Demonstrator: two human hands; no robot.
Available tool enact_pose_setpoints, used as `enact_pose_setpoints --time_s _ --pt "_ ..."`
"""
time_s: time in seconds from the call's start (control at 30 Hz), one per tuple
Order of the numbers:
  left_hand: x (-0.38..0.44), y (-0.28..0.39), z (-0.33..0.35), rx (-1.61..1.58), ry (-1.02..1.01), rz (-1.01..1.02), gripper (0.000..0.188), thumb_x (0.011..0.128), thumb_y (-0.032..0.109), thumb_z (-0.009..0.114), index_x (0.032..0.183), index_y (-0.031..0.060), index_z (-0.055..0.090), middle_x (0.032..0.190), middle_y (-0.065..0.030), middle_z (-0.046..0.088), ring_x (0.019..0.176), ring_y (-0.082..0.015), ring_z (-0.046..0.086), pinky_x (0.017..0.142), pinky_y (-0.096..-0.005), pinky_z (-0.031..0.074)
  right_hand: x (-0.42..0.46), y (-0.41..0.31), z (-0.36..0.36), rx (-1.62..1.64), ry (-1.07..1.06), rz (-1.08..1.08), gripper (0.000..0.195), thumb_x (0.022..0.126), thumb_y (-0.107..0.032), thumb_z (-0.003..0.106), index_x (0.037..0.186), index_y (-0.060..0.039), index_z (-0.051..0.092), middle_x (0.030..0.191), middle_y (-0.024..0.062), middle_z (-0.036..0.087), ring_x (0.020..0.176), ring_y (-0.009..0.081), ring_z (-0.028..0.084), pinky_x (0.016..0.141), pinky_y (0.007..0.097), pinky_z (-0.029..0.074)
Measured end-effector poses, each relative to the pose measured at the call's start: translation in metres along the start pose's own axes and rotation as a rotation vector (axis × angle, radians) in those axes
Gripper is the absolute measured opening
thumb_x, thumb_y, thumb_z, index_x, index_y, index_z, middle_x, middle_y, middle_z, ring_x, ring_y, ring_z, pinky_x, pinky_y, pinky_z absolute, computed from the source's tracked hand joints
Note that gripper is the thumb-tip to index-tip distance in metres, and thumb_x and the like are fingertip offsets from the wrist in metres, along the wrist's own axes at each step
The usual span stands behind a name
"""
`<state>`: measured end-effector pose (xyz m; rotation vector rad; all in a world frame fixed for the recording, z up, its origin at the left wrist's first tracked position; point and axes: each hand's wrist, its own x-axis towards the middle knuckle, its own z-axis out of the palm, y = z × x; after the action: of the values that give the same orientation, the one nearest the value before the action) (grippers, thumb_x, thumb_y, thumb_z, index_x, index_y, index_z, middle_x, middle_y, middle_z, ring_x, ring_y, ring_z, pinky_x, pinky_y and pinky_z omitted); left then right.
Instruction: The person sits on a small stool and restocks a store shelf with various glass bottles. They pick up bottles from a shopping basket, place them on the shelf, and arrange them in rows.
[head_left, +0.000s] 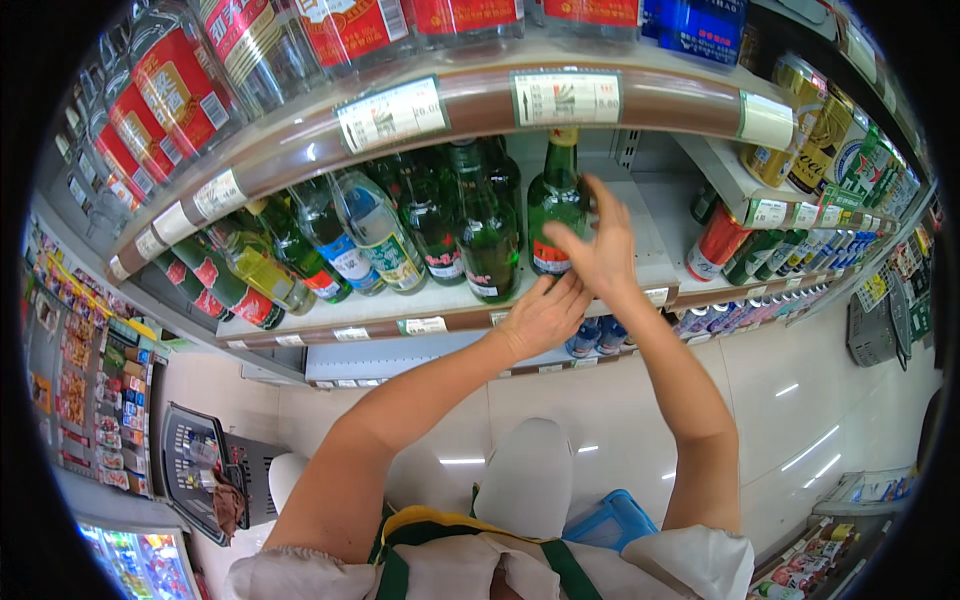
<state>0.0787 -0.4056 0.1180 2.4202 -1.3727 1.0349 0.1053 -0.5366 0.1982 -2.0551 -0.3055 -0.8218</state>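
A green glass bottle (556, 199) with a red-and-white label and a gold neck wrap stands upright on the middle shelf. My right hand (606, 251) is at its right side, thumb and fingers spread apart. The thumb crosses in front of the label; whether it presses on the glass is unclear. Lower down, my left hand (546, 316) lies at the shelf's front edge, just below the bottle's base, palm down. Its fingertips are partly hidden by my right wrist. A darker green bottle (484, 247) stands to the left.
More glass bottles (379, 225) fill the shelf leftward. An upper shelf edge (480, 105) with price tags overhangs my hands. Cans (718, 244) line the right-hand shelf. A grey basket (259, 472) holding bottles and a brown cloth sits lower left. A blue plastic stool (611, 521) is by my legs.
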Motion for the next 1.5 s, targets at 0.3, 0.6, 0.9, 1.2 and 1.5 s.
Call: enact_pose_setpoints --time_s 0.3,0.6,0.9,1.2,1.5 --pt "0.008 0.008 0.002 0.011 -0.167 -0.169 0.045 0.075 0.033 0.073 0.105 -0.0001 0.063 0.108 -0.0122 0.062 0.108 -0.026 0.052 0.075 -0.0427 0.036 -0.023 0.032 0.027 0.22 -0.1 0.222 0.078 0.076 -0.02 0.079 0.14 -0.0002 0.039 0.115 0.022 0.064 0.102 0.0311 0.065 0.086 0.038 0.051" --pt "0.005 0.001 0.02 -0.03 -0.168 -0.202 0.057 0.076 0.033 0.073 0.116 -0.0059 0.059 0.121 -0.028 0.054 0.121 -0.042 0.044 0.083 -0.0452 0.036 -0.029 0.034 0.032 -0.005 -0.019 0.385 0.056 0.08 -0.015 0.076 0.129 0.0008 0.055 0.105 0.0211 0.068 0.087 0.0236 0.07 0.073 0.0339 0.057" --pt "0.006 0.005 0.039 0.048 -0.135 -0.163 0.064 0.074 0.034 0.075 0.118 -0.009 0.056 0.118 -0.0302 0.055 0.114 -0.0442 0.051 0.086 -0.0488 0.037 -0.031 0.041 0.031 -0.034 0.029 0.392 0.055 0.075 -0.02 0.078 0.125 -0.0049 0.061 0.099 0.0188 0.071 0.086 0.0258 0.07 0.077 0.0347 0.055" --pt "0.007 0.003 0.037 0.037 -0.085 -0.144 0.059 0.073 0.036 0.077 0.109 -0.0077 0.062 0.111 -0.0267 0.06 0.111 -0.0421 0.052 0.086 -0.0468 0.039 -0.03 0.028 0.031 -0.045 -0.002 0.431 0.057 0.074 -0.025 0.078 0.126 -0.0095 0.061 0.096 0.0147 0.072 0.084 0.0252 0.07 0.081 0.0332 0.054" --pt "0.011 -0.001 0.022 -0.144 -0.213 -0.142 0.059 0.072 0.03 0.074 0.111 -0.0113 0.06 0.112 -0.0319 0.058 0.111 -0.0459 0.052 0.088 -0.0495 0.039 -0.028 0.03 0.029 -0.136 -0.044 0.381 0.057 0.078 -0.019 0.076 0.13 -0.0068 0.057 0.1 0.0161 0.071 0.087 0.0223 0.069 0.082 0.0326 0.055"
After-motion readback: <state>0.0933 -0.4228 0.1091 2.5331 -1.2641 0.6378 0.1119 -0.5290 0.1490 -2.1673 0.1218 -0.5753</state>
